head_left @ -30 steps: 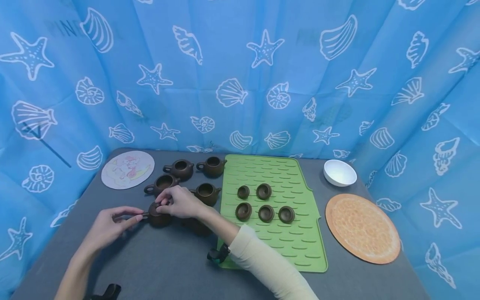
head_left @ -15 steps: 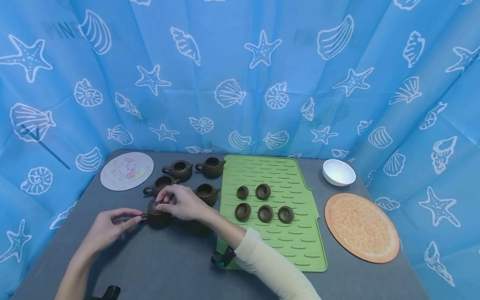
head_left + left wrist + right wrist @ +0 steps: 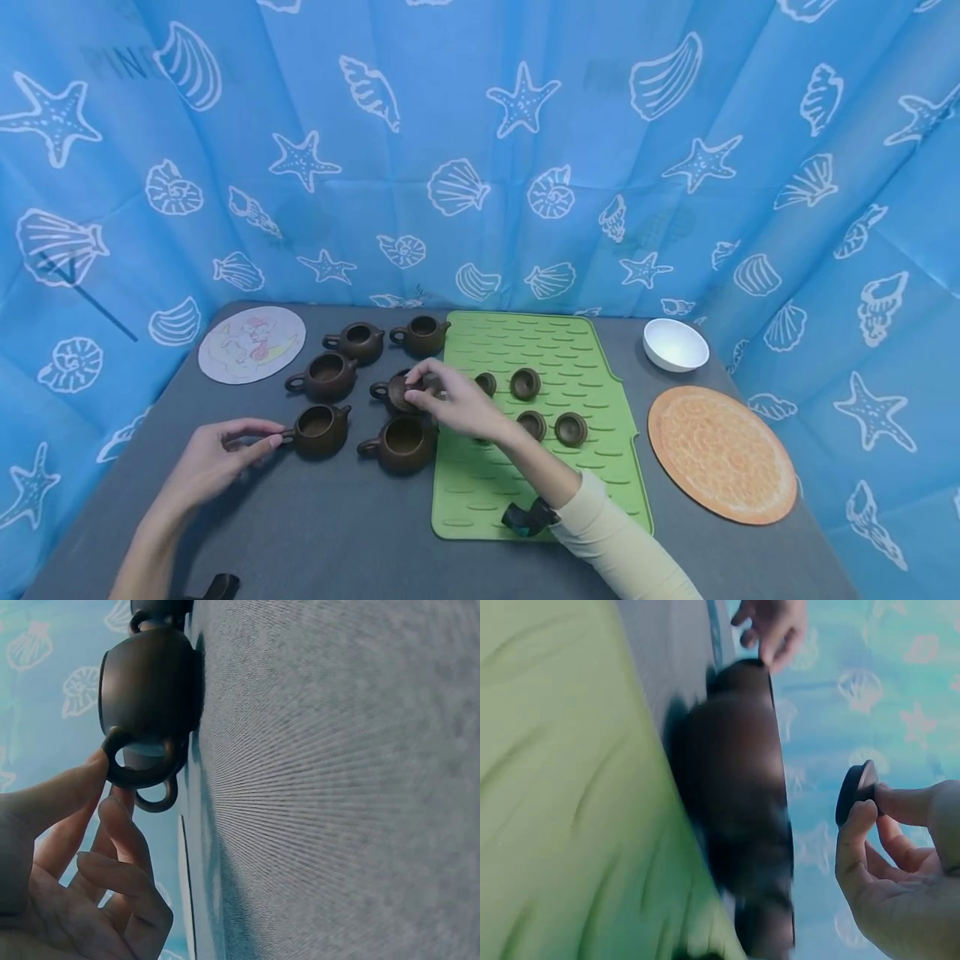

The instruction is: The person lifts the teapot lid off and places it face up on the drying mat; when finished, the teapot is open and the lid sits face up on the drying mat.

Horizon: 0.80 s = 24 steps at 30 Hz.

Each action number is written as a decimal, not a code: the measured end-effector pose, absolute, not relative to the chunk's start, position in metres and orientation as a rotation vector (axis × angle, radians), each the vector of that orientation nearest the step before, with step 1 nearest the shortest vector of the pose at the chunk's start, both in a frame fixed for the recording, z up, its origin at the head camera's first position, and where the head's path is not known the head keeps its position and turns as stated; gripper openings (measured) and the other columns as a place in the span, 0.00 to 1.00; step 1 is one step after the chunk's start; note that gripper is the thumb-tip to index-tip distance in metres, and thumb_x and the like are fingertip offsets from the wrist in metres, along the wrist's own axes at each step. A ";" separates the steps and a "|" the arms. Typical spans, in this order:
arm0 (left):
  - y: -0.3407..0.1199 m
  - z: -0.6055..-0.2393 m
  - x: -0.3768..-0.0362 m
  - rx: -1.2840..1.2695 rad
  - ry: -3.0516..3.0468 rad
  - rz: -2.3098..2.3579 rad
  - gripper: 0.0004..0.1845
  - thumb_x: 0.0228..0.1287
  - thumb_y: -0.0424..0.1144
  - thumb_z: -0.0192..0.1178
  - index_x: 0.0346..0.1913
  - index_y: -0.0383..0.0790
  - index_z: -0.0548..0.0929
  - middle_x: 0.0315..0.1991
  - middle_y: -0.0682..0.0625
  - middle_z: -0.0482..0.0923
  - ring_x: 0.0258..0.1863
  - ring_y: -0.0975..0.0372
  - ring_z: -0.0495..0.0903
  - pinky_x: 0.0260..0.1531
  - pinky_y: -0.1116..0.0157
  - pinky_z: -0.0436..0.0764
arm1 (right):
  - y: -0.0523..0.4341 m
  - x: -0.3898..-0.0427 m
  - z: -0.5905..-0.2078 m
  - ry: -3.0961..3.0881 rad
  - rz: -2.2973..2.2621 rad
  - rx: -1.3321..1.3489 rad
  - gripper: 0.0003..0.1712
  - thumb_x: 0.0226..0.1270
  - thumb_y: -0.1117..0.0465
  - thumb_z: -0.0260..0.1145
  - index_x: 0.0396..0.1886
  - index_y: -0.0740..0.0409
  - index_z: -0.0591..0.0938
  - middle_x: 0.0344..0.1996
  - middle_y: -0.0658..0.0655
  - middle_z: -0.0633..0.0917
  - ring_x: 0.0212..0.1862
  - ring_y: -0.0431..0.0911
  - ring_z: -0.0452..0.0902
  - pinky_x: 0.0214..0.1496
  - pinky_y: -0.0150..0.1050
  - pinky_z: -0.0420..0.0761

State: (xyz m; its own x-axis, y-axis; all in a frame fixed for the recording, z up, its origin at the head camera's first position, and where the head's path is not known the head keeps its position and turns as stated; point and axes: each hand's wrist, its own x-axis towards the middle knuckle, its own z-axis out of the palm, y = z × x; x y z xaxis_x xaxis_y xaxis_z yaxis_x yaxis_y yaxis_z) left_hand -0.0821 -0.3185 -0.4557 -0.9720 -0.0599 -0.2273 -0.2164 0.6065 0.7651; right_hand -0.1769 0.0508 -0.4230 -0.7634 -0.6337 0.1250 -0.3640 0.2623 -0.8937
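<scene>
My left hand (image 3: 217, 460) pinches the loop handle of a small dark brown teapot (image 3: 318, 433) between thumb and fingers. That teapot stands upright on the grey table, its round top uncovered. In the left wrist view, thumb and fingertips meet at the handle (image 3: 142, 774). Farther right, my right hand (image 3: 461, 402) pinches a small dark teapot lid (image 3: 855, 793) by its knob, raised in the air. From the head view, the lid (image 3: 402, 395) covers part of a teapot behind it. Another lidless teapot (image 3: 403, 446) stands just below.
More open brown teapots (image 3: 326, 377) stand toward the back left. On a green mat (image 3: 540, 500) sit several little brown cups (image 3: 572, 429), some partly hidden by my right hand. A white bowl (image 3: 677, 345), an orange round mat (image 3: 722, 454) and a pale round mat (image 3: 251, 345) lie around.
My right hand has lifted the lid off the left-hand teapot and moved right with it, over the neighbouring teapots. The left hand still holds the handle.
</scene>
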 end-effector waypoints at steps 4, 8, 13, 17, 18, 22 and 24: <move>-0.319 -0.456 -0.082 -0.231 2.650 1.298 0.24 0.77 0.52 0.68 0.65 0.39 0.87 0.46 0.42 0.90 0.32 0.57 0.85 0.28 0.63 0.83 | 0.089 -0.179 -0.420 2.280 -1.560 -0.813 0.16 0.84 0.63 0.63 0.65 0.58 0.77 0.60 0.66 0.84 0.40 0.70 0.86 0.36 0.53 0.89; -0.319 -0.456 -0.083 -0.225 2.657 1.298 0.24 0.77 0.53 0.68 0.65 0.39 0.87 0.45 0.43 0.90 0.31 0.57 0.85 0.28 0.63 0.83 | 0.126 -0.182 -0.413 2.262 -1.588 -0.778 0.24 0.86 0.66 0.58 0.77 0.58 0.73 0.68 0.71 0.80 0.42 0.71 0.88 0.41 0.57 0.91; -0.319 -0.456 -0.084 -0.206 2.665 1.299 0.24 0.77 0.53 0.68 0.64 0.40 0.87 0.45 0.43 0.90 0.32 0.57 0.85 0.28 0.63 0.83 | 0.167 -0.187 -0.408 2.194 -1.605 -0.784 0.26 0.87 0.69 0.54 0.80 0.66 0.70 0.75 0.75 0.73 0.51 0.75 0.88 0.55 0.58 0.90; -0.318 -0.455 -0.085 -0.192 2.673 1.294 0.24 0.77 0.53 0.67 0.64 0.40 0.87 0.46 0.42 0.90 0.33 0.58 0.86 0.29 0.63 0.83 | 0.195 -0.192 -0.411 2.225 -1.610 -0.728 0.28 0.84 0.67 0.61 0.79 0.65 0.72 0.77 0.73 0.72 0.56 0.73 0.88 0.60 0.49 0.91; -0.318 -0.455 -0.085 -0.190 2.674 1.292 0.24 0.78 0.53 0.67 0.64 0.40 0.87 0.46 0.42 0.90 0.33 0.58 0.86 0.29 0.63 0.83 | 0.201 -0.194 -0.413 2.252 -1.602 -0.709 0.29 0.82 0.67 0.64 0.78 0.64 0.73 0.76 0.72 0.74 0.56 0.72 0.89 0.59 0.46 0.91; -0.318 -0.455 -0.083 -0.195 2.675 1.288 0.23 0.78 0.52 0.67 0.64 0.40 0.87 0.48 0.41 0.90 0.34 0.58 0.86 0.29 0.63 0.83 | 0.226 -0.203 -0.422 2.406 -1.532 -0.679 0.32 0.72 0.69 0.74 0.74 0.64 0.76 0.72 0.75 0.76 0.57 0.69 0.89 0.55 0.43 0.92; -0.318 -0.455 -0.083 -0.197 2.676 1.283 0.23 0.78 0.51 0.67 0.64 0.40 0.87 0.48 0.41 0.90 0.34 0.58 0.86 0.29 0.63 0.83 | 0.237 -0.208 -0.428 2.486 -1.467 -0.647 0.32 0.71 0.70 0.75 0.72 0.66 0.76 0.71 0.76 0.77 0.59 0.71 0.88 0.56 0.48 0.92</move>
